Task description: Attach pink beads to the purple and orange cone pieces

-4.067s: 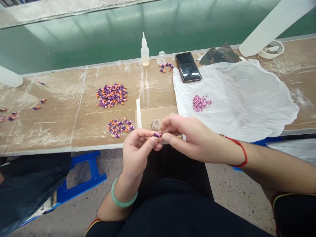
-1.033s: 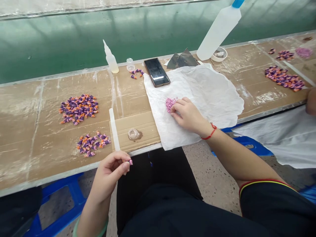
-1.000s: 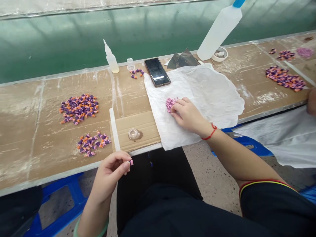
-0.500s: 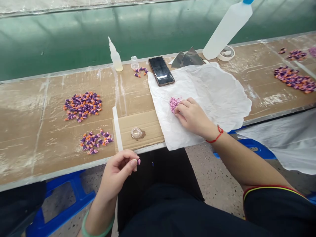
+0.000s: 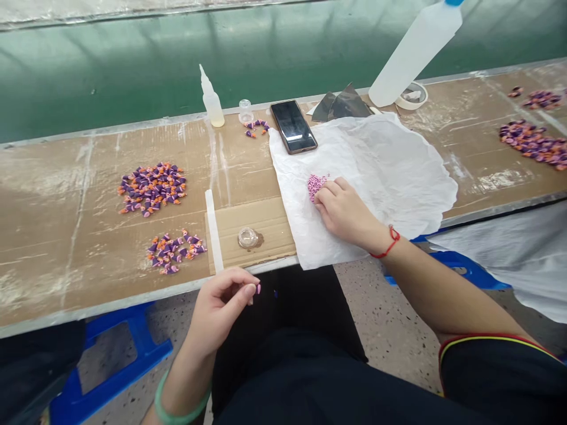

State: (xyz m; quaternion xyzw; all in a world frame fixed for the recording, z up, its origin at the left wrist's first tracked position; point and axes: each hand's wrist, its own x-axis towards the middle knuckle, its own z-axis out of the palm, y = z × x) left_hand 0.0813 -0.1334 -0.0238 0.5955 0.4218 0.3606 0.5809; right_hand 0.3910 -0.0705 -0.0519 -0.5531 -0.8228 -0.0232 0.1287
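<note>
Along your bench (image 5: 66,248), topped with scuffed brown cardboard, a white tissue (image 5: 390,171) spreads right of centre, and a blue stool (image 5: 133,354) shows below the front edge. A tall plastic bottle (image 5: 414,53) stands tilted behind the tissue, just beside a tape roll (image 5: 411,95). A phone (image 5: 293,126) lies at the tissue's back edge, near a small glue bottle (image 5: 212,100). Left of the tissue sits a cardboard square (image 5: 252,221) holding a clear cap (image 5: 247,238), with a white strip (image 5: 213,230) along its left side. Two heaps of purple-and-orange pieces (image 5: 152,189) lie further left, and another heap (image 5: 534,143) lies at far right.

On the tissue, your right hand (image 5: 343,212) rests with its fingers loosely together, their tips touching the lower right edge of the pink beads (image 5: 317,186); you cannot tell whether they hold any. A red string (image 5: 390,243) circles that wrist. Your left hand (image 5: 224,304), with a green bangle (image 5: 181,401), hovers off the bench's front edge, thumb and fingertips pressed together on a tiny pink piece (image 5: 258,288), well apart from the beads.
</note>
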